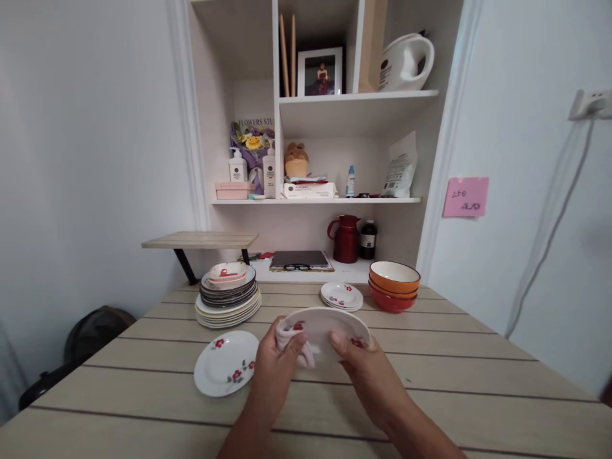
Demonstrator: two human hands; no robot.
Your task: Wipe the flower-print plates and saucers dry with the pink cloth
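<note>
Between my hands a white plate (pixel 325 325) with red flowers is held tilted above the table. My left hand (pixel 280 360) grips its left edge through a pale pink cloth (pixel 306 357), which is folded over the rim. On the right edge, my right hand (pixel 361 363) pinches the plate with its thumb on the upper face. Another flowered plate (pixel 215 363) lies flat on the table, left of my left hand. Just beyond the held plate sits a small stack of flowered saucers (pixel 342 296).
At the back left of the table (pixel 459 382) stands a tall stack of plates (pixel 229 306) topped by small dishes (pixel 228 274). Nested orange and red bowls (pixel 394 287) are at the back right. Behind them are a red jug (pixel 345 239), a laptop (pixel 299 259) and glasses (pixel 297 267).
</note>
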